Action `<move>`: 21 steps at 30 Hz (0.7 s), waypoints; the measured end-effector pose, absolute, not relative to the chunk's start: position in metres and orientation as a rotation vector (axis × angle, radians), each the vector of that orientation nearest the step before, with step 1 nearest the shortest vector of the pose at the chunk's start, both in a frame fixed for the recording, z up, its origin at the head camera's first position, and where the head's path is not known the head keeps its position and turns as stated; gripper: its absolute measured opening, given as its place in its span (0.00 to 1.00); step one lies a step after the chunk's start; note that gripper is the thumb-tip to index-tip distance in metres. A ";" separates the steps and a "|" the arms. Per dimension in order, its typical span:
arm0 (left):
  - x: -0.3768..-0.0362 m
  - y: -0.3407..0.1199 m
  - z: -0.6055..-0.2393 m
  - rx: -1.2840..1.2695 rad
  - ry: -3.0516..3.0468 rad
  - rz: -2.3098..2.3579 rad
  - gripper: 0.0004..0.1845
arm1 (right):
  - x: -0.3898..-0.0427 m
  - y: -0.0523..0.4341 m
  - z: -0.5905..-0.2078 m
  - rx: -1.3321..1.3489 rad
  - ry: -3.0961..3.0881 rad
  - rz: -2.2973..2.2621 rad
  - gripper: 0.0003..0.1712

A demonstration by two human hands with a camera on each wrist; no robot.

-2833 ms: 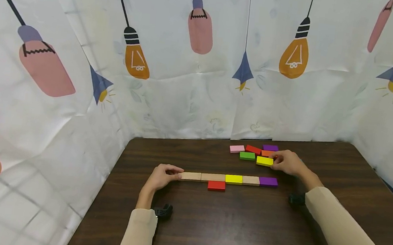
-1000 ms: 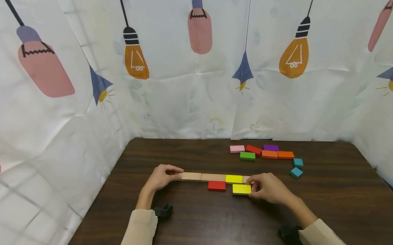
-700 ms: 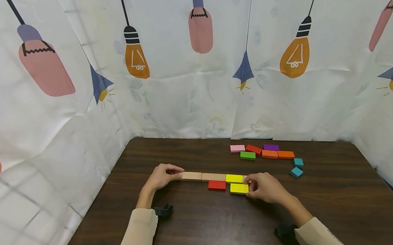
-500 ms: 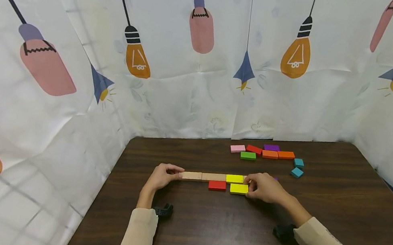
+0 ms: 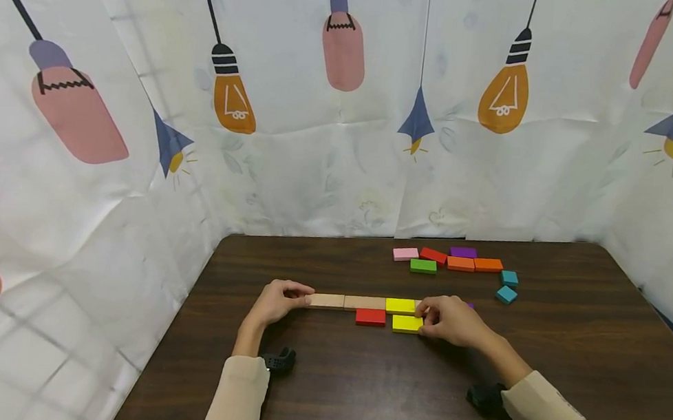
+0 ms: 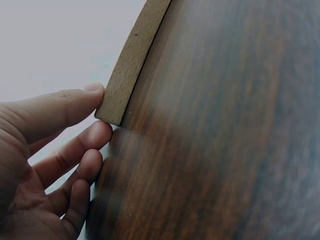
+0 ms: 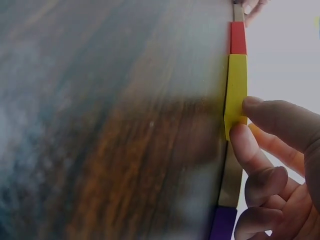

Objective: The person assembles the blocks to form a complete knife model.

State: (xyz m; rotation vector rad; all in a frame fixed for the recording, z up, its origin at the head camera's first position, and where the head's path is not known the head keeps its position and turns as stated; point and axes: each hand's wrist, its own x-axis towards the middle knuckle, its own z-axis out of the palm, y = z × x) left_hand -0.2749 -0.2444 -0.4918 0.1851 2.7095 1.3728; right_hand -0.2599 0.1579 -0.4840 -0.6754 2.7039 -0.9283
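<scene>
Pinching a yellow block against the row

Right hand (image 5: 451, 321) pinches the near yellow block (image 5: 406, 324) by its right end, thumb and forefinger curled on it; block lies flat on the worktop (image 5: 415, 399), touching the red block (image 5: 371, 317) at its 9 o'clock. Both sit just at 6 o'clock of the long row: two plain wood blocks (image 5: 346, 302), a second yellow block (image 5: 400, 306), then a wood piece and a purple one, mostly hidden by the hand.

Left hand (image 5: 277, 302) holds the row's left end, thumb and fingers curled on the wood block's end (image 6: 122, 90).

Loose cluster at 12 o'clock, well apart: pink block (image 5: 405, 253), green block (image 5: 423, 265), orange block (image 5: 488, 264), two teal cubes (image 5: 506, 286). Wrist views blurred; contact probably firm.
</scene>
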 end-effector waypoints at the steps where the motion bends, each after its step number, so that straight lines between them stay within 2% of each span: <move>1: -0.275 -0.244 -0.492 0.186 2.709 1.374 0.10 | -0.260 0.158 -0.484 -0.679 2.705 -0.928 0.14; 21: -0.276 -0.245 -0.494 0.191 2.725 1.365 0.09 | -0.263 0.144 -0.480 -0.684 2.746 -0.897 0.11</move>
